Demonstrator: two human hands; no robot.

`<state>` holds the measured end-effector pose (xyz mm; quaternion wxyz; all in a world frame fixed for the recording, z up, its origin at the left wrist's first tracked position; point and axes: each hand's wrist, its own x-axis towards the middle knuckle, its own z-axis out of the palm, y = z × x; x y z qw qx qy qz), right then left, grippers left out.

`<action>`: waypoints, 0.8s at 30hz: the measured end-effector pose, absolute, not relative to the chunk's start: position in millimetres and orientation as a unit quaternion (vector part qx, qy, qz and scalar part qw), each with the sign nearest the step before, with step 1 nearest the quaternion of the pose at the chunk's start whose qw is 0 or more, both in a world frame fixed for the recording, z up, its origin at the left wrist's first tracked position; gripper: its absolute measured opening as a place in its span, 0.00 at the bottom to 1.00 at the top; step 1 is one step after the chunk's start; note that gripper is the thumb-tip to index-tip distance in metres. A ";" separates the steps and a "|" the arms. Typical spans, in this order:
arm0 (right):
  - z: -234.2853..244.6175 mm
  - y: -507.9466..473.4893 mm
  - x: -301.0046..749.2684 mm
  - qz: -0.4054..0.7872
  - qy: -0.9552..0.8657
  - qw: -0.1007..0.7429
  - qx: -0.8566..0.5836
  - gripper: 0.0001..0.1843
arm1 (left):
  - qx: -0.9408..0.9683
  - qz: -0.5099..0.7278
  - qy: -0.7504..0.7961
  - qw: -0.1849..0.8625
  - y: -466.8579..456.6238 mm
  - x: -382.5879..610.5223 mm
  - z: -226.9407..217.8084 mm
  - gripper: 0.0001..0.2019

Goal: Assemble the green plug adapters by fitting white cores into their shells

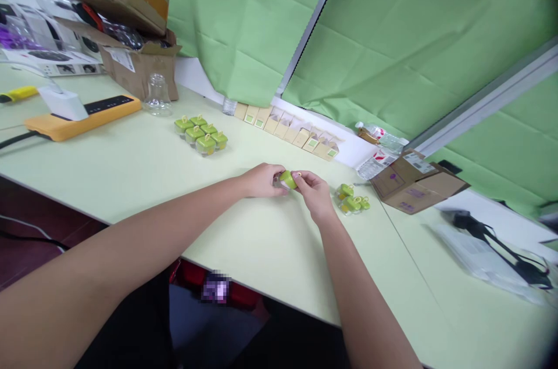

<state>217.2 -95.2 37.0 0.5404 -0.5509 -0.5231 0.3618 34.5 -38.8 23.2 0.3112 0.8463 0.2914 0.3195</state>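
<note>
Over the middle of the table I hold a small clear container with a green lid (288,179). My left hand (263,179) is closed around its clear body, partly hiding it. The fingers of my right hand (314,192) pinch the lid side near its small yellow loop. To the left stands a group of several similar green-lidded containers (204,144) in close rows. Just right of my right hand sits a smaller cluster of green-lidded pieces (350,201), whose exact make-up I cannot tell.
Small cardboard boxes (285,126) line the back edge under a green curtain (253,14). Plastic bottles (377,162) lie beside a carton (412,183) at right. On the left are a yellow power strip (93,116), a clear jar (157,96) and an open box (135,70).
</note>
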 end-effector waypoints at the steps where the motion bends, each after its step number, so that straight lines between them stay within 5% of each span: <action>1: 37.9 -96.0 217.2 0.365 -0.527 0.536 -0.549 0.22 | 0.846 0.321 0.291 0.310 -38.5 34.6 22.6 0.20; 24: 35.6 -101.7 210.3 0.267 -0.648 0.456 -0.548 0.22 | 0.846 0.317 0.272 0.330 -36.6 34.2 20.4 0.15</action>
